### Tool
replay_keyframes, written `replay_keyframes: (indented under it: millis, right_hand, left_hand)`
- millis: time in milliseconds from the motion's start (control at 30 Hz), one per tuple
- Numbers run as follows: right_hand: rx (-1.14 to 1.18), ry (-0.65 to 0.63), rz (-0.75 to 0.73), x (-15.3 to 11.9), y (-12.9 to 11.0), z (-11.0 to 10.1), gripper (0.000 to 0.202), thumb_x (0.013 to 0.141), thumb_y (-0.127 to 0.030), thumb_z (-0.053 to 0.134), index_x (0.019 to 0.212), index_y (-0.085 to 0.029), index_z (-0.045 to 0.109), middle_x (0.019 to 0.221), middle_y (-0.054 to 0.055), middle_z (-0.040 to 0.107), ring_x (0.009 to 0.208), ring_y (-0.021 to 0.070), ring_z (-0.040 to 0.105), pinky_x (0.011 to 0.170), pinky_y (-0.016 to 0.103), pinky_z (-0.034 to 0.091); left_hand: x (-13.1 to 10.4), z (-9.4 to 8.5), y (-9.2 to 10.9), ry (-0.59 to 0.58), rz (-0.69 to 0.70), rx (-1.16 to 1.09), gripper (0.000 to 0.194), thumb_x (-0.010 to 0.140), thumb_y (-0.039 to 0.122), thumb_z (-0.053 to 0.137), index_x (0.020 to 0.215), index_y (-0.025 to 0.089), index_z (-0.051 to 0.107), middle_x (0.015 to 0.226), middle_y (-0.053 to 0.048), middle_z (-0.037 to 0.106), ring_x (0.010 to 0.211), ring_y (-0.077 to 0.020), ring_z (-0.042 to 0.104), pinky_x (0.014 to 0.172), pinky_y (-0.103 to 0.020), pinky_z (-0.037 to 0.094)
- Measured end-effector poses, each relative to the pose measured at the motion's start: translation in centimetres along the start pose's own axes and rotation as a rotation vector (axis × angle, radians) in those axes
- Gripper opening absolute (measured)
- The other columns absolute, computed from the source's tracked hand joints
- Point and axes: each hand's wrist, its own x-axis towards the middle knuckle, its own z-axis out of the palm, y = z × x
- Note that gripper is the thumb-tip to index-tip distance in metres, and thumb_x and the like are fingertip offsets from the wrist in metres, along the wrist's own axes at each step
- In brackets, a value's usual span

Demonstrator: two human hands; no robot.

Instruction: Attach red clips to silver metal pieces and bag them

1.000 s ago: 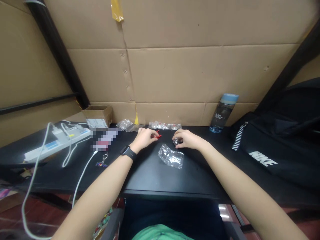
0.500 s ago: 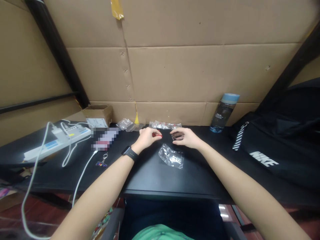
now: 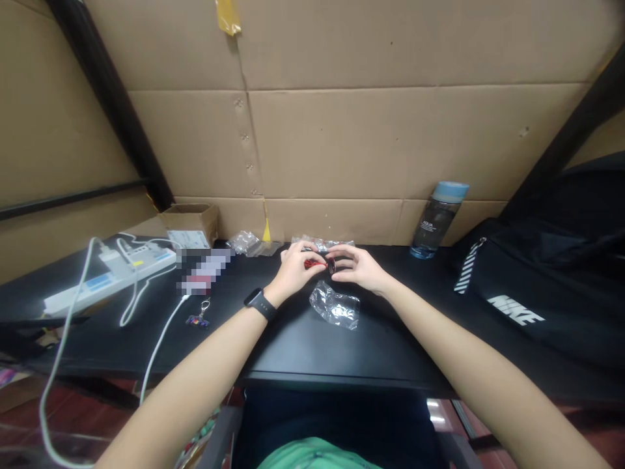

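Note:
My left hand (image 3: 294, 268), with a dark watch on its wrist, is closed around a small bright red item (image 3: 315, 264). It looks like a bundle of cord, but the fingers hide part of it. Facing it from the right, my right hand (image 3: 362, 269) pinches a small dark, shiny piece (image 3: 332, 266) at its fingertips; its kind is too small to make out. The two pieces are close together, and I cannot tell whether they touch. Just below the hands, a crumpled clear plastic bag (image 3: 336, 306) lies on the black table (image 3: 312, 352).
More clear plastic packets (image 3: 247, 243) lie along the cardboard wall (image 3: 332, 143). To the left are a small cardboard box (image 3: 191, 223), a white power strip (image 3: 112, 277), a blurred-out phone-like item and a keyring (image 3: 199, 316). A water bottle (image 3: 436, 221) and black bag (image 3: 527, 280) stand right.
Both hands have come together: my left hand moved right with the red item, my right hand moved left with the dark piece. The plastic bag has stayed put.

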Motion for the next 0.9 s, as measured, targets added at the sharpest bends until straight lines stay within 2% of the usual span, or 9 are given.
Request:
replay_keyframes:
  millis: [233, 733, 900]
  right_hand:
    - [0.026, 0.046, -0.027, 0.1, -0.1, 0.5, 0.063, 0.061, -0.025, 0.093, 0.118, -0.022, 0.067, 0.134, 0.010, 0.063, 0.113, 0.0270, 0.068, 0.098, 0.049, 0.060]
    - [0.022, 0.067, -0.022, 0.2, 0.1, 0.7, 0.060, 0.056, -0.029, 0.096, 0.108, -0.021, 0.065, 0.114, 0.005, 0.066, 0.105, 0.0240, 0.070, 0.099, 0.049, 0.059]
    - [0.004, 0.070, -0.025, 0.3, 0.1, 0.7, 0.060, 0.056, -0.029, 0.096, 0.107, -0.021, 0.065, 0.111, 0.006, 0.068, 0.103, 0.0243, 0.071, 0.100, 0.050, 0.058]
  left_hand:
    - [-0.2, 0.5, 0.7, 0.046, 0.020, 0.006, 0.004, 0.086, 0.032, 0.078, 0.090, 0.031, 0.081, 0.121, -0.003, 0.065, 0.125, -0.0277, 0.052, 0.110, -0.048, 0.037]
    - [-0.4, 1.1, 1.2, 0.068, -0.013, 0.011, 0.005, 0.086, 0.035, 0.078, 0.088, 0.033, 0.082, 0.123, -0.003, 0.063, 0.125, -0.0288, 0.051, 0.110, -0.050, 0.036]
    - [-0.3, 1.5, 1.0, 0.084, -0.100, -0.093, 0.004, 0.083, 0.034, 0.081, 0.086, 0.033, 0.082, 0.120, -0.002, 0.064, 0.121, -0.0272, 0.054, 0.110, -0.047, 0.040]
